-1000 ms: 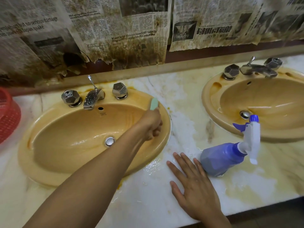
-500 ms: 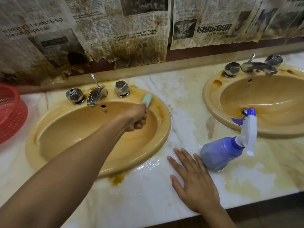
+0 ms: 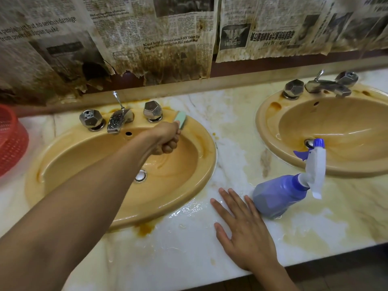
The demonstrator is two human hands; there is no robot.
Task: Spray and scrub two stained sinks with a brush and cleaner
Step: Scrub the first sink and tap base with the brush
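**Entry: left sink, back-rim scrub, with hazards noted**

- **Left hand** [image 3: 165, 141]: fist closed round the brush [image 3: 180, 120]; only its pale green end shows above the knuckles, bristles hidden. It sits at the back right rim of the left sink [image 3: 117, 215], just beside the right tap knob [image 3: 152, 111].
- **Right hand** [image 3: 241, 225]: flat and spread on the wet countertop [image 3: 189, 259], holding nothing; fingertips just beside the spray bottle [image 3: 281, 195].
- **Spray bottle**: purple, lying on its side between the two basins, nozzle toward the right sink [image 3: 294, 164].
- **Right sink**: brown staining along its back rim near the taps; judged not yet scrubbed.
- **Other**: red basket [image 3: 10, 143] at far left; stained newspaper [image 3: 159, 45] hanging on the wall above.

**Risks, as judgement:**
1. The counter under the bracing palm is glossy with liquid; weight leaned on it could let the hand slide and push the bottle.
2. The tipped bottle may leak cleaner, or roll toward the counter edge if nudged.
3. Scrubbing close to the knob could knock the knuckles against metal.
4. Splatter could reach the torn paper above.
5. The orange stain at the front of the left sink's rim may be missed.
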